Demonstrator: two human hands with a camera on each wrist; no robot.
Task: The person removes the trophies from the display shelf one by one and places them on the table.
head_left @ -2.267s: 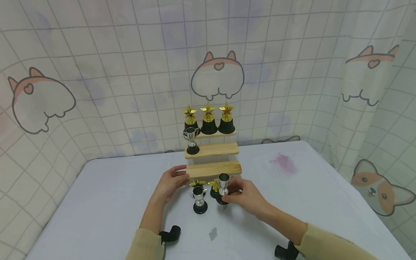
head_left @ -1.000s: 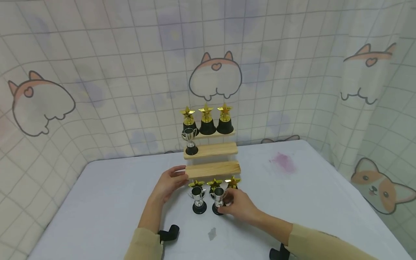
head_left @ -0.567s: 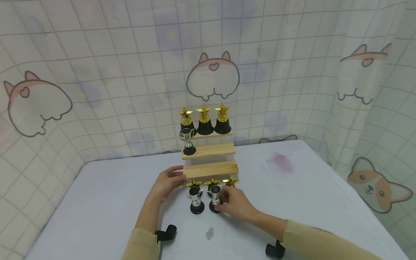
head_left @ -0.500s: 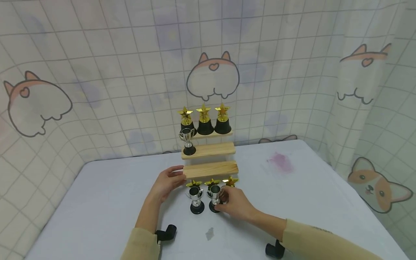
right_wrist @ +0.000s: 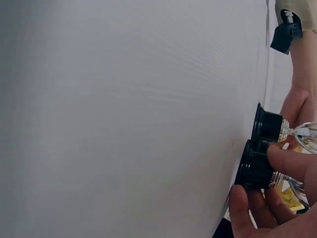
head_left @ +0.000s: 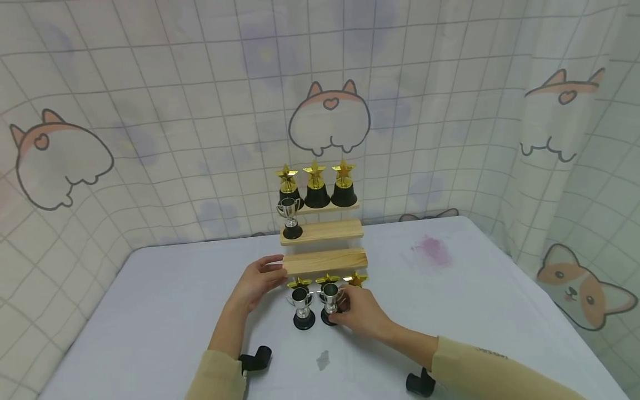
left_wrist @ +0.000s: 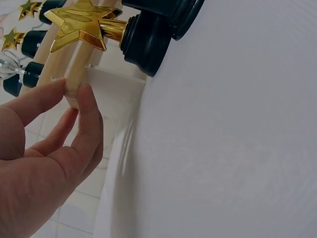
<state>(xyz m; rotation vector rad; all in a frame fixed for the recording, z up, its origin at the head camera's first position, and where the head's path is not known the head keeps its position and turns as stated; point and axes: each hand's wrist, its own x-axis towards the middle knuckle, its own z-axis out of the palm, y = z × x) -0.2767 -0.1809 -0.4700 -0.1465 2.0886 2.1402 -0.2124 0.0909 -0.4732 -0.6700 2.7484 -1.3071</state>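
My right hand (head_left: 364, 314) holds a silver trophy cup (head_left: 330, 294) by its black base (right_wrist: 255, 168), low at the table. Just left of it a second silver trophy cup (head_left: 301, 300) stands upright. Behind the two cups is a row of gold star trophies (head_left: 356, 279), partly hidden by the cups and the right hand. My left hand (head_left: 255, 286) pinches the left end of the lowest wooden step (head_left: 325, 261) of a display stand between thumb and fingers; the left wrist view shows this grip on the step (left_wrist: 77, 74) close up.
Another silver trophy cup (head_left: 290, 215) stands at the left end of the middle step (head_left: 332, 230). Gold star trophies (head_left: 316, 191) line the top step at the back. A patterned curtain (head_left: 200, 139) hangs behind the white-covered table (head_left: 175, 311).
My right hand has brought the silver trophy cup leftward and down, from in front of the star trophies to beside the other cup. The left hand keeps its grip on the step.
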